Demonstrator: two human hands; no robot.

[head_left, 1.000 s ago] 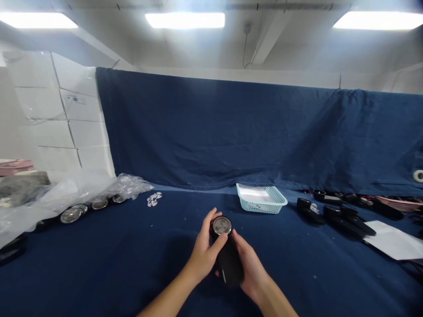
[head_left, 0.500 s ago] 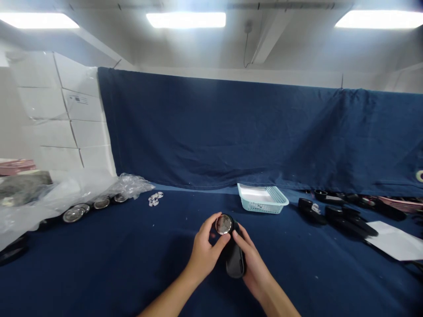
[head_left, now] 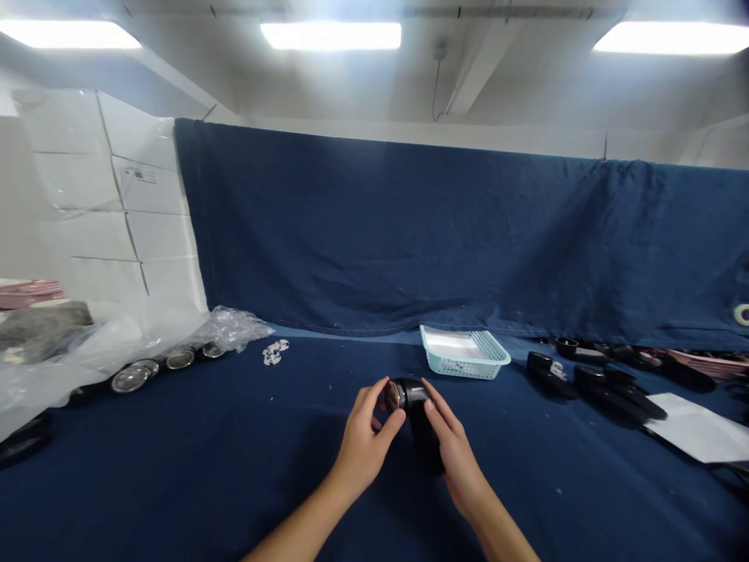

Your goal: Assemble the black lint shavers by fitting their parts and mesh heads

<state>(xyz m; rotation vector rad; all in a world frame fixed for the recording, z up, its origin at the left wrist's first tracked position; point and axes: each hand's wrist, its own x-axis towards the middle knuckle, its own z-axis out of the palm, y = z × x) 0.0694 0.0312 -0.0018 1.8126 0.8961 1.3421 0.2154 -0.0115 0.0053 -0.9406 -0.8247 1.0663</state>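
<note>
Left hand (head_left: 363, 433) has the black gadget (head_left: 426, 433) pinched at its head, right hand (head_left: 454, 443) kinda gripping around 3 o'clock.

- your left hand (head_left: 361, 439): thumb and fingertips at the round metal head (head_left: 392, 396) of a black device (head_left: 426, 441).
- your right hand (head_left: 455, 451): along the device's body, gripping it over the dark blue tabletop (head_left: 234, 476).
- ahead of you, slightly right: pale blue basket (head_left: 468, 368), white sheet inside.
- your left: small white pieces (head_left: 272, 355), shiny-faced round parts (head_left: 179, 358) by clear plastic (head_left: 231, 328).
- your right: black parts (head_left: 617, 392) beside white paper (head_left: 699, 425).
- beyond: blue curtain (head_left: 409, 234).
</note>
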